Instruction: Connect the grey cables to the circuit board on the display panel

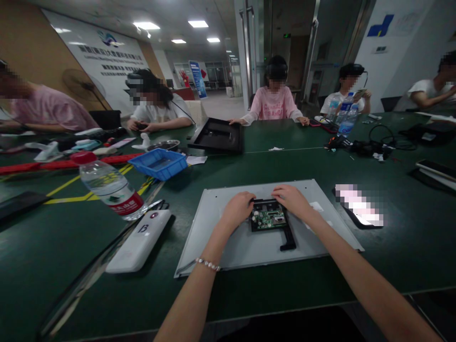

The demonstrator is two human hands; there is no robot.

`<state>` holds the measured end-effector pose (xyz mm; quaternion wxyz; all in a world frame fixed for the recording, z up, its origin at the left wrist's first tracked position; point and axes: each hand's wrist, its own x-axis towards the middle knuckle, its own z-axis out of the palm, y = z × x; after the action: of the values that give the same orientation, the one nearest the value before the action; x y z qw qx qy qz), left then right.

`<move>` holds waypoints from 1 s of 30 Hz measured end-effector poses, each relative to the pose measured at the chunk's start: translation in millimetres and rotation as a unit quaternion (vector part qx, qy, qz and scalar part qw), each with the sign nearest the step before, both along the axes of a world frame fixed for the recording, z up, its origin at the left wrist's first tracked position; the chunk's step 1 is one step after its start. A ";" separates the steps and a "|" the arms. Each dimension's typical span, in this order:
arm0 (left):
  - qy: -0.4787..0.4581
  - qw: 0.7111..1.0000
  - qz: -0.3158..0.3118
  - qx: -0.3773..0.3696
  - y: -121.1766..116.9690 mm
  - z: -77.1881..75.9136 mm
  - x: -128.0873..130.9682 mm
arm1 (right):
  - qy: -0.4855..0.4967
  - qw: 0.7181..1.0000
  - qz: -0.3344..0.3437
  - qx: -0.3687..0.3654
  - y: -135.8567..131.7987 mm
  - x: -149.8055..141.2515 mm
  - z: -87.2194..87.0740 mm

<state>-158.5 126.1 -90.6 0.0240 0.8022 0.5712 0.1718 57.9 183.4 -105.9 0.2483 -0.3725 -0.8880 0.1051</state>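
A grey metal panel (228, 247) lies flat on the green table in front of me. At its middle sits a black frame holding a green circuit board (268, 219), with a black strip running down from it. My left hand (238, 208) rests on the frame's left top corner with fingers curled over its edge. My right hand (291, 198) grips the top right edge of the frame, fingers bent over it. A bead bracelet is on my left wrist.
A water bottle (109, 186) lies near a white power bank (139, 240) at left. A blue tray (159, 164) stands behind. A phone (359, 205) lies right of the panel. Several people sit around the table; a black monitor shell (217, 135) and cables (370, 145) lie farther off.
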 end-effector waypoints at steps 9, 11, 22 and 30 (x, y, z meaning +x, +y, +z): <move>0.012 1.000 0.009 -0.010 -0.5 1.0 0.9 | -0.011 0.998 0.054 -0.018 0.9 -1.1 -6.7; 0.018 1.000 0.011 -0.008 -0.3 0.8 1.0 | -0.011 0.998 0.053 -0.014 1.6 -0.8 -7.6; 0.017 1.000 0.020 -0.011 -2.4 3.8 2.7 | -0.019 0.999 0.032 -0.012 -0.6 0.7 -6.8; 0.021 1.000 0.010 -0.004 -2.0 3.9 2.3 | -0.010 0.999 0.038 0.005 -5.0 0.0 -1.3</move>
<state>-156.2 124.1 -86.7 0.0131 0.7999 0.5803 0.1526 57.9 178.3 -107.2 0.2366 -0.3382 -0.9046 0.1063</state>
